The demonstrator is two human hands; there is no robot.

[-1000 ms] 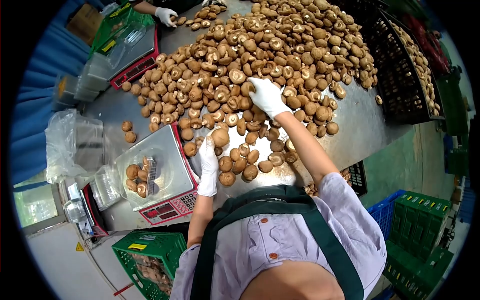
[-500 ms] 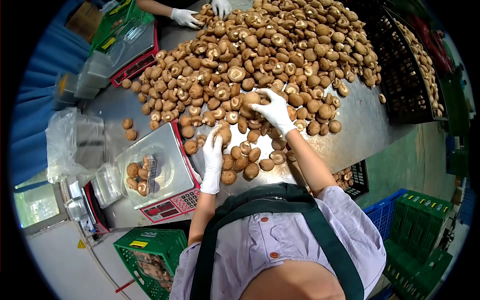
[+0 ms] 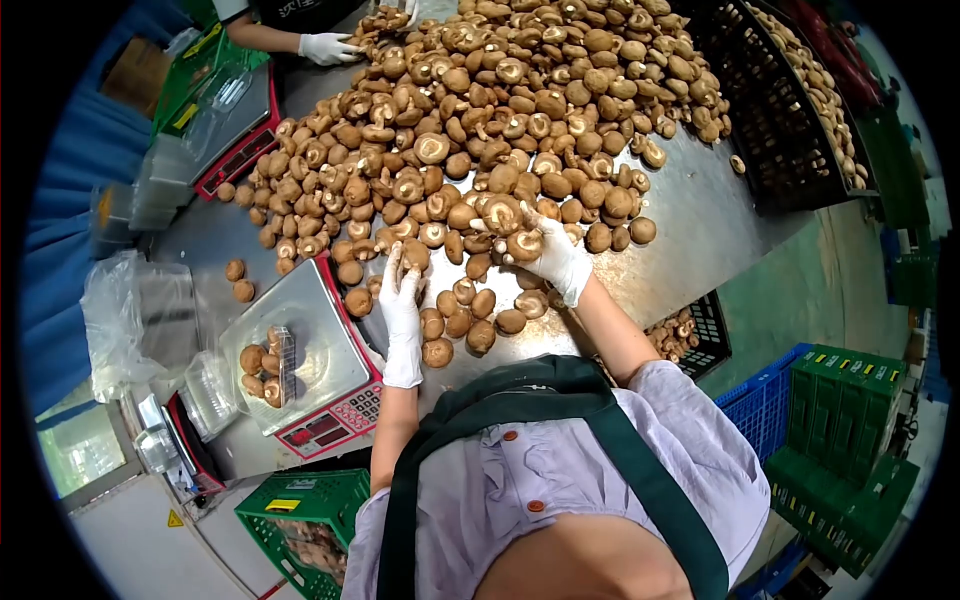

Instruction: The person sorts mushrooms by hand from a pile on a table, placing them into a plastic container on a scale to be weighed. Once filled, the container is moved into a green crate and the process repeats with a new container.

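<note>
Both my hands wear white gloves. My left hand (image 3: 402, 325) has its fingers curled round a brown shiitake mushroom (image 3: 415, 256), near the scale's edge. With its palm turned up, my right hand (image 3: 556, 262) grips a shiitake mushroom (image 3: 524, 246), gills and stem showing; a second large one (image 3: 501, 213) rests against its fingers. Behind my hands spreads a big heap of shiitake mushrooms (image 3: 510, 100) on the metal table (image 3: 690, 240). Several loose mushrooms (image 3: 458, 323) lie between my hands and my apron.
At left, a red-edged scale (image 3: 330, 345) bears a clear tray of mushrooms (image 3: 272, 372). A co-worker's gloved hand (image 3: 328, 48) is at the heap's far side. Black crate (image 3: 770, 120) at right, green crate (image 3: 340, 490) below left, plastic bags (image 3: 130, 310) at far left.
My right hand has drawn nearer and rolled palm up, so mushroom undersides show. My left hand keeps its mushroom. The view has shifted slightly, and the co-worker's hands have moved a little.
</note>
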